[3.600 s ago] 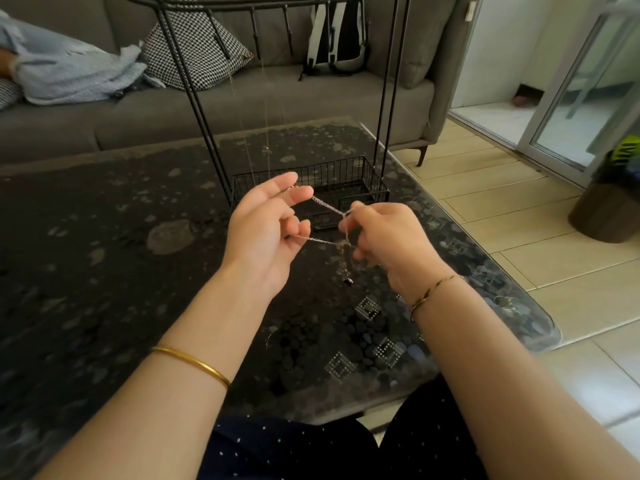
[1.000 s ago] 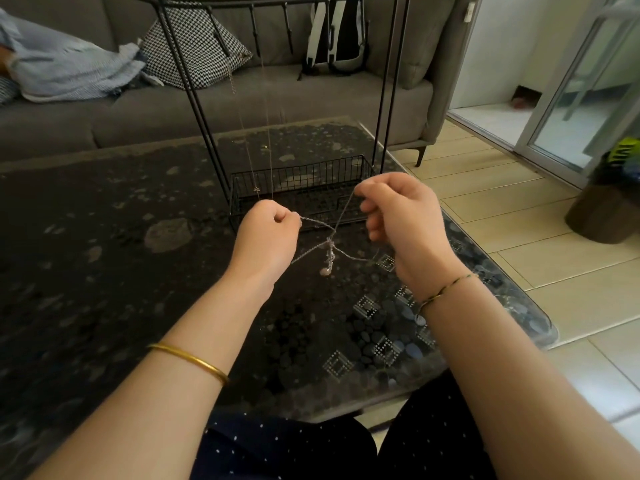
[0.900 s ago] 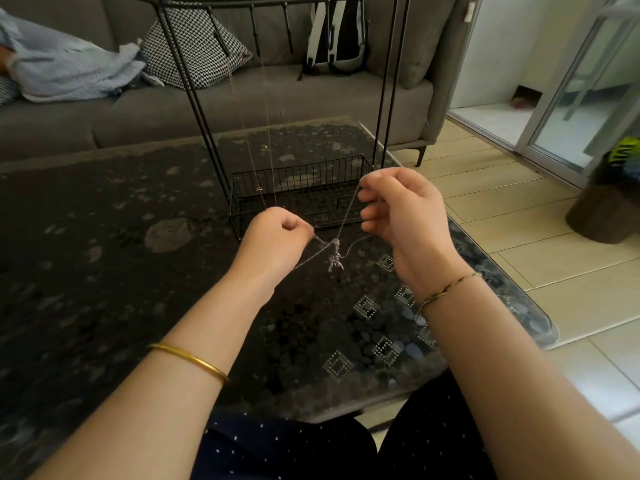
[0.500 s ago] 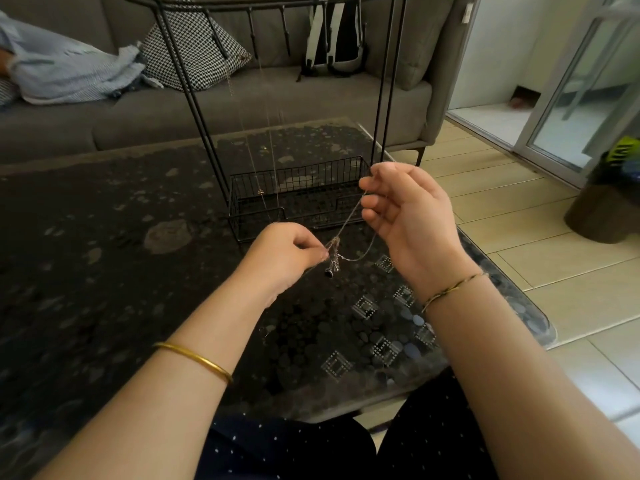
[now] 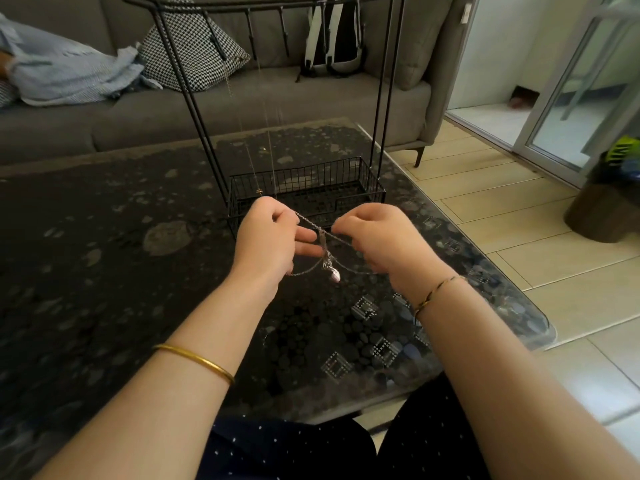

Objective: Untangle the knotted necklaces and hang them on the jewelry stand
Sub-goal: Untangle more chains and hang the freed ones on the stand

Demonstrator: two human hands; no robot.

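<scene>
A grey sofa (image 5: 242,109) runs along the back, with a checked pillow (image 5: 194,46) and a bag (image 5: 334,32) on it. In front of it is a dark table (image 5: 104,271). A tall black stand (image 5: 188,84) sits on the table, with a wire basket (image 5: 311,188) at its foot. Thin chains (image 5: 268,133) hang down from its top bar.

Both hands are held up over the table, just in front of the basket. The left hand (image 5: 270,237) has its fingers curled round a silver necklace (image 5: 308,220), with two fingers poking out toward the middle. The right hand (image 5: 377,237) pinches the necklace with curled fingers too. The necklace stretches between the hands. There is a knot (image 5: 322,237) in the middle, and a small pink charm (image 5: 335,274) hangs under it. A gold bangle (image 5: 197,358) is on the left arm.
</scene>
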